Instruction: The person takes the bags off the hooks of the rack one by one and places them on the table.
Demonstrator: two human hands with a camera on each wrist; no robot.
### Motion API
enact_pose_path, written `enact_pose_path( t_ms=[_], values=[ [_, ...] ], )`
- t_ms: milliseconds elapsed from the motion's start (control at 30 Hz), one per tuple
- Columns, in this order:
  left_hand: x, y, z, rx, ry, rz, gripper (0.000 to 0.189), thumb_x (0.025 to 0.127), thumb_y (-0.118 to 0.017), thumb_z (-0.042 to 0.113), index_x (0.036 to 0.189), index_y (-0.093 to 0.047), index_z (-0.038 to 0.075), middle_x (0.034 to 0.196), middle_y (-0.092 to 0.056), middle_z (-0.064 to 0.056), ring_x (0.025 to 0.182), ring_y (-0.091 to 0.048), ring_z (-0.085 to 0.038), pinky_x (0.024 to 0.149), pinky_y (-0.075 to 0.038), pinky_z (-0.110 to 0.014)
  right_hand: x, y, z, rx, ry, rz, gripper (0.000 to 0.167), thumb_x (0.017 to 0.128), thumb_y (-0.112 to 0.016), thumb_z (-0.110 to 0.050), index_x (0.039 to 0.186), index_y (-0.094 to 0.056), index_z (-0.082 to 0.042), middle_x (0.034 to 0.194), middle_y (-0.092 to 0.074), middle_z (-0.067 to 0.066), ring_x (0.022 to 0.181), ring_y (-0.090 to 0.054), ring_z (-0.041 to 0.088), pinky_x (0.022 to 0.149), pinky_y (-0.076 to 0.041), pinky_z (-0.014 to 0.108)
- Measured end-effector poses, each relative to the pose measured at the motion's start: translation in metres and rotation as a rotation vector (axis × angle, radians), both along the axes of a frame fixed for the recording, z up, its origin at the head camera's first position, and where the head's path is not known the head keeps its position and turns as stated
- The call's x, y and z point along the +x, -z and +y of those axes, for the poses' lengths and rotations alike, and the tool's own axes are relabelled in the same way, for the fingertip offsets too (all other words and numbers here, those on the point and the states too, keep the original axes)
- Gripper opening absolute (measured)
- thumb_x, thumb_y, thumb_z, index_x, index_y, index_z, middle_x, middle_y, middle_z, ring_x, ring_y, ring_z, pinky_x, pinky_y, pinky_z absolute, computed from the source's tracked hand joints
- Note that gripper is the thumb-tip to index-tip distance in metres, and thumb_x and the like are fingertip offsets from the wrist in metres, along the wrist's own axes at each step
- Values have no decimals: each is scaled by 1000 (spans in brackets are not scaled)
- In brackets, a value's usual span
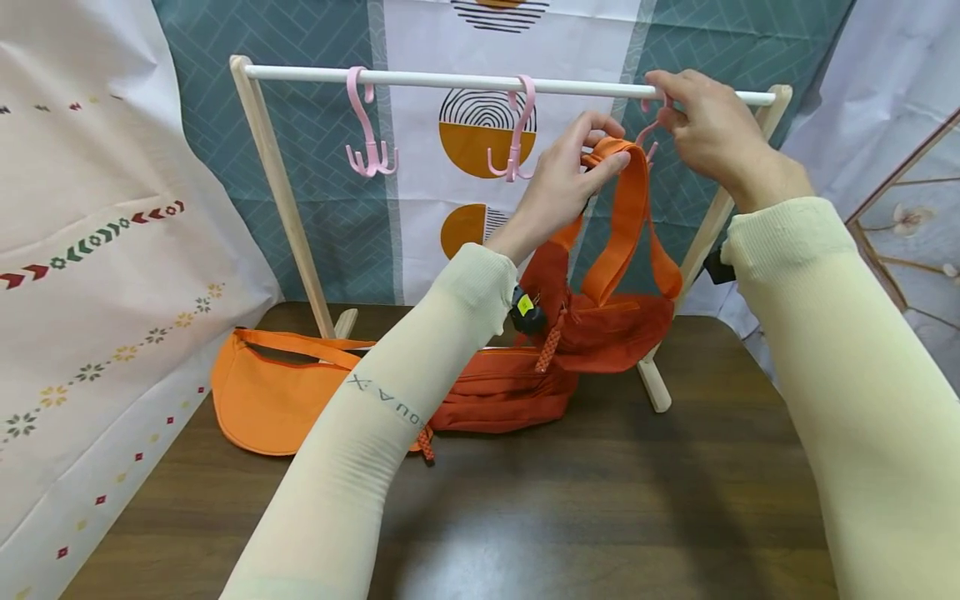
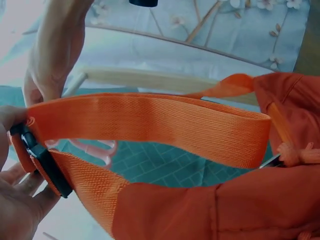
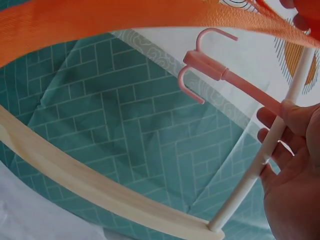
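My left hand (image 1: 570,175) grips the looped orange strap (image 1: 621,242) of a red-orange waist bag (image 1: 618,337), which hangs in the air below it. In the left wrist view a black buckle (image 2: 47,165) sits on the strap beside the fingers. At the rail's right part, my right hand (image 1: 708,125) pinches the upper shank of a pink multi-prong hook (image 3: 205,65) against the white rail (image 3: 245,182). The hook's prongs tilt toward the strap; in the right wrist view they show apart from it.
Two more pink hooks, one at left (image 1: 366,133) and one mid-rail (image 1: 517,137), hang from the wooden-legged rack (image 1: 285,192). On the brown table (image 1: 525,517) lie a light orange bag (image 1: 277,396) and another red-orange bag (image 1: 502,396), partly behind my left sleeve. Patterned cloth (image 1: 315,233) hangs behind.
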State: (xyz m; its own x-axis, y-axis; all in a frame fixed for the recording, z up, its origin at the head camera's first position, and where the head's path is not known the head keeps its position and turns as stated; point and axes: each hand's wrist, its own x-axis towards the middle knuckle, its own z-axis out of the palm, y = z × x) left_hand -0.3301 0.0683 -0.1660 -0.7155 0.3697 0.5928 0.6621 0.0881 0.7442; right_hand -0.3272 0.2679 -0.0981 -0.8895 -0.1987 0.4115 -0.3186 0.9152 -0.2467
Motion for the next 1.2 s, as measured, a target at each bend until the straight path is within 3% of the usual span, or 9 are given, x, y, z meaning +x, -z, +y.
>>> enact_pose_path(
  t_ms=[100,233,333,467,700,833,1000,1100,1200],
  values=[
    [1,0,-6,-40,24,-9,31,102,-69,18,130,-57,12,118,-65,-6,95,-64,-19,83,-53,-24,0,0,0,-22,-6,-10,55,112,-38,-9,166,-28,-16,155,-43,25,127,-43,45,114,-36,61],
    [3,1,-12,-103,38,-8,31,102,-70,20,129,-58,13,120,-66,-5,98,-64,-18,85,-53,-24,0,2,2,-15,-36,14,57,112,-38,-10,167,-24,-16,161,-38,24,148,-35,40,128,-11,44],
    [3,1,-15,-136,41,14,29,102,-70,20,128,-59,12,122,-65,-5,100,-64,-19,86,-53,-24,3,7,4,-17,-52,36,60,112,-40,-13,168,-19,-16,168,-29,18,159,-16,29,125,6,32],
    [3,1,-20,-156,30,28,29,102,-69,21,128,-59,12,123,-64,-5,102,-63,-19,86,-52,-25,10,17,6,-91,-52,34,63,113,-43,-20,169,-14,-22,173,-16,3,159,0,13,125,6,34],
    [3,0,-27,-177,-8,21,29,101,-71,22,128,-62,14,121,-64,-3,104,-63,-18,84,-53,-27,17,38,6,-216,-91,121,67,111,-48,-18,169,-16,-26,174,-11,-6,158,3,5,126,2,33],
    [3,1,-31,-178,-1,21,28,101,-71,23,127,-63,15,119,-65,-2,105,-62,-18,86,-52,-27,28,55,6,-382,-103,232,64,108,-50,-12,167,-26,-23,171,-22,-4,156,-11,4,125,-5,28],
    [3,3,-34,-218,8,28,28,101,-71,25,127,-64,16,120,-64,-1,105,-63,-18,88,-52,-26,51,89,16,-865,-251,401,41,102,-51,5,141,-64,-1,131,-65,4,128,-56,15,113,-34,20],
    [3,3,-34,-236,12,26,28,101,-71,26,127,-64,16,120,-64,0,105,-64,-18,87,-52,-26,61,116,33,-1011,-368,231,32,103,-54,5,132,-68,5,108,-74,3,105,-69,14,97,-49,17],
    [4,4,-35,-234,19,22,29,101,-72,27,127,-65,16,119,-64,1,105,-62,-17,88,-51,-26,65,143,51,-768,-301,-110,42,108,-55,-9,148,-53,4,120,-70,6,105,-68,10,90,-51,15]
  ],
)
